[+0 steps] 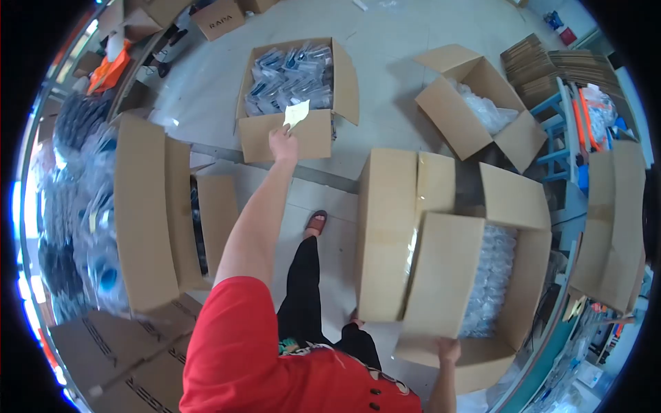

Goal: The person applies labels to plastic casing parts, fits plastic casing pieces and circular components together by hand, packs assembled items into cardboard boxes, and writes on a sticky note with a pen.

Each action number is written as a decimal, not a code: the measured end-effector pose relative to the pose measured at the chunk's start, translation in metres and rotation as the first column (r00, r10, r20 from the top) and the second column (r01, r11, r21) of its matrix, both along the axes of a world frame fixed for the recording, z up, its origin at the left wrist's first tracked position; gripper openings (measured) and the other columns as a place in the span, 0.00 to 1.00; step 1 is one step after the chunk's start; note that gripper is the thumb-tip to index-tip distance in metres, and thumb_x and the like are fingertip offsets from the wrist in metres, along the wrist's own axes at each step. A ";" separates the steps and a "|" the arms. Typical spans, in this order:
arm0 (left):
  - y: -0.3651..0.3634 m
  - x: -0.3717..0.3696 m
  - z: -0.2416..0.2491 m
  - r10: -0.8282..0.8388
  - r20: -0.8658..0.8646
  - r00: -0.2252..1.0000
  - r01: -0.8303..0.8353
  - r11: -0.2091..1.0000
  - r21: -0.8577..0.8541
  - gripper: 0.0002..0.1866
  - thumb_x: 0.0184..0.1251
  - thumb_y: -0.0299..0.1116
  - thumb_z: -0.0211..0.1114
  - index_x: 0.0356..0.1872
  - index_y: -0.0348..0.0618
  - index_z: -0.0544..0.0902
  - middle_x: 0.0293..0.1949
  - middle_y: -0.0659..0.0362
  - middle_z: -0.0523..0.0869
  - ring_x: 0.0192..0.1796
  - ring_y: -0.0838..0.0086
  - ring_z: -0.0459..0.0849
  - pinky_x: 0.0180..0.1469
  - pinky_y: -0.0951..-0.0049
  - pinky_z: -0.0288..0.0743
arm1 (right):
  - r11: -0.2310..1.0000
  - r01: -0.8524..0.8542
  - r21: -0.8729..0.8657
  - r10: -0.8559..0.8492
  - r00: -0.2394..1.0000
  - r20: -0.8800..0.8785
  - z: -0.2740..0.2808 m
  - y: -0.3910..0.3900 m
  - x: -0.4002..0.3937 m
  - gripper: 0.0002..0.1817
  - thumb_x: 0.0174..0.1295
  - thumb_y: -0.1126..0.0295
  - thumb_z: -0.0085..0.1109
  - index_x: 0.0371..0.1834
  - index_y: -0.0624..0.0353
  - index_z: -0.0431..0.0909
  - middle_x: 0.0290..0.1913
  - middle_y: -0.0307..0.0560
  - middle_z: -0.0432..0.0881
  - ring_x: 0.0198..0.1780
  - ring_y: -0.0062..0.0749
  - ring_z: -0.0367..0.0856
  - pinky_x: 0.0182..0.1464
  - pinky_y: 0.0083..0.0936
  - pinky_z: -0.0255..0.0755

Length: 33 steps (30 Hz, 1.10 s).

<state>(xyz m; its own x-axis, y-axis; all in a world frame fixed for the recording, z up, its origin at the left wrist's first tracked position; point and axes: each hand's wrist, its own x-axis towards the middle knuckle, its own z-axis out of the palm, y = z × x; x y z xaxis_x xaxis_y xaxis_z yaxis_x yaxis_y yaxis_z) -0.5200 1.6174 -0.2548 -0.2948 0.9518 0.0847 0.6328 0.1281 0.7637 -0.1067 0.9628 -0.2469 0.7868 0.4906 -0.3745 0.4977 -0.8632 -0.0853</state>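
My left hand point(283, 146) reaches forward, its fingers closed on a pale yellow slip of paper point(296, 113). The slip is over the near edge of an open cardboard box point(286, 135) full of clear plastic packs point(289, 77) with some blue parts. At lower right, my right hand point(449, 351) is closed on the near edge of another open cardboard box point(441, 275), around a flap. Inside that box are stacked clear bubble-like plastic packs point(490, 279). The right fingertips are partly hidden by the cardboard.
A taped carton point(389, 234) stands beside the right-hand box. Farther back, an open box point(454, 117) holds clear plastic bags. Flattened cardboard point(544, 65) leans near a blue stool point(554, 127). On my left are a tall open box point(148, 213) and stacked plastic-wrapped goods point(76, 199).
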 end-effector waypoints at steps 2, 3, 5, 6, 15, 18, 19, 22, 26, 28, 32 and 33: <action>0.059 0.000 -0.043 0.048 0.061 0.997 -0.046 0.998 -0.034 0.18 0.55 0.27 0.59 0.48 0.36 0.83 0.50 0.44 0.78 0.55 0.57 0.77 0.58 0.65 0.71 | 0.949 0.256 -0.183 -0.269 0.962 -0.050 0.030 0.045 -0.015 0.36 0.39 0.49 0.76 0.48 0.64 0.78 0.43 0.57 0.84 0.45 0.51 0.83 0.48 0.40 0.75; 0.084 -0.003 -0.068 0.054 0.085 0.995 -0.052 0.998 -0.028 0.17 0.56 0.27 0.60 0.48 0.36 0.83 0.51 0.44 0.78 0.54 0.56 0.77 0.58 0.65 0.71 | 0.968 0.209 -0.136 -0.218 0.975 -0.051 0.040 0.061 -0.026 0.37 0.37 0.51 0.77 0.48 0.64 0.78 0.44 0.57 0.84 0.46 0.49 0.83 0.50 0.39 0.75; 0.137 -0.009 -0.117 0.060 0.119 0.991 -0.059 0.998 -0.014 0.17 0.56 0.28 0.61 0.47 0.37 0.84 0.51 0.44 0.77 0.54 0.56 0.77 0.58 0.65 0.71 | 0.897 0.276 -0.345 -0.264 0.961 0.083 0.019 0.063 -0.022 0.38 0.35 0.52 0.78 0.49 0.63 0.77 0.45 0.56 0.83 0.48 0.48 0.82 0.52 0.39 0.74; 0.158 -0.011 -0.135 0.036 0.092 0.995 -0.034 0.999 -0.025 0.17 0.56 0.29 0.61 0.47 0.37 0.84 0.51 0.44 0.77 0.54 0.56 0.77 0.58 0.65 0.71 | 0.868 0.304 -0.392 -0.274 0.953 0.133 0.015 0.056 -0.019 0.37 0.34 0.54 0.79 0.49 0.62 0.77 0.46 0.55 0.83 0.50 0.49 0.80 0.54 0.38 0.72; 0.234 -0.051 -0.233 -0.131 -0.109 0.985 0.121 0.988 -0.092 0.15 0.61 0.30 0.60 0.48 0.38 0.84 0.52 0.47 0.79 0.55 0.57 0.77 0.60 0.65 0.69 | 0.792 0.417 -0.446 -0.403 0.906 0.131 0.004 0.021 0.012 0.31 0.31 0.64 0.81 0.44 0.58 0.81 0.46 0.52 0.82 0.50 0.46 0.79 0.54 0.41 0.73; 0.242 -0.057 -0.238 -0.233 -0.113 0.966 0.224 0.970 -0.091 0.15 0.64 0.31 0.58 0.49 0.38 0.83 0.52 0.47 0.80 0.57 0.58 0.77 0.63 0.66 0.67 | 0.788 0.448 -0.424 -0.423 0.893 0.157 0.008 0.034 0.000 0.28 0.33 0.67 0.80 0.43 0.57 0.82 0.45 0.52 0.83 0.50 0.45 0.81 0.53 0.39 0.74; 0.243 -0.059 -0.241 -0.251 -0.101 0.963 0.246 0.967 -0.061 0.15 0.64 0.30 0.58 0.49 0.37 0.83 0.52 0.47 0.80 0.57 0.58 0.77 0.63 0.66 0.67 | 0.783 0.437 -0.443 -0.415 0.897 0.151 0.011 0.041 -0.001 0.28 0.33 0.67 0.80 0.43 0.58 0.82 0.45 0.52 0.83 0.50 0.45 0.81 0.53 0.39 0.74; 0.238 -0.069 -0.239 -0.269 -0.224 0.937 0.266 0.963 -0.045 0.14 0.61 0.28 0.58 0.47 0.39 0.83 0.55 0.47 0.79 0.57 0.55 0.77 0.63 0.64 0.68 | 0.784 0.425 -0.453 -0.398 0.904 0.158 0.014 0.058 -0.007 0.28 0.34 0.68 0.79 0.44 0.59 0.82 0.45 0.52 0.84 0.48 0.46 0.82 0.52 0.38 0.74; 0.167 -0.077 -0.207 -0.283 -0.372 0.884 0.243 0.958 -0.153 0.13 0.57 0.27 0.57 0.43 0.40 0.83 0.46 0.47 0.81 0.50 0.52 0.78 0.52 0.55 0.72 | 0.826 0.425 -0.371 -0.377 0.905 0.196 0.008 0.063 -0.014 0.29 0.36 0.70 0.78 0.47 0.59 0.80 0.44 0.53 0.84 0.48 0.48 0.82 0.51 0.38 0.75; 0.097 -0.074 -0.175 -0.367 -0.306 0.878 0.268 0.909 -0.320 0.06 0.58 0.27 0.57 0.35 0.38 0.80 0.36 0.42 0.80 0.43 0.48 0.78 0.45 0.52 0.72 | 0.851 0.424 -0.310 -0.376 0.904 0.202 0.009 0.052 -0.015 0.33 0.37 0.67 0.78 0.50 0.62 0.77 0.46 0.55 0.82 0.50 0.50 0.80 0.52 0.39 0.74; -0.090 -0.090 -0.151 -0.461 -0.117 0.880 0.351 0.796 -0.492 0.18 0.52 0.21 0.55 0.47 0.37 0.81 0.46 0.42 0.81 0.51 0.48 0.78 0.56 0.56 0.72 | 0.886 0.417 -0.201 -0.402 0.909 0.114 0.025 0.076 -0.029 0.40 0.39 0.59 0.78 0.55 0.66 0.71 0.52 0.59 0.78 0.56 0.53 0.75 0.55 0.39 0.72; -0.139 -0.093 -0.143 -0.489 -0.119 0.864 0.364 0.770 -0.525 0.21 0.51 0.22 0.56 0.50 0.38 0.80 0.48 0.42 0.81 0.54 0.48 0.77 0.59 0.57 0.71 | 0.913 0.375 -0.159 -0.354 0.924 0.144 0.026 0.072 -0.031 0.39 0.39 0.59 0.78 0.55 0.66 0.72 0.52 0.59 0.78 0.56 0.53 0.75 0.55 0.39 0.72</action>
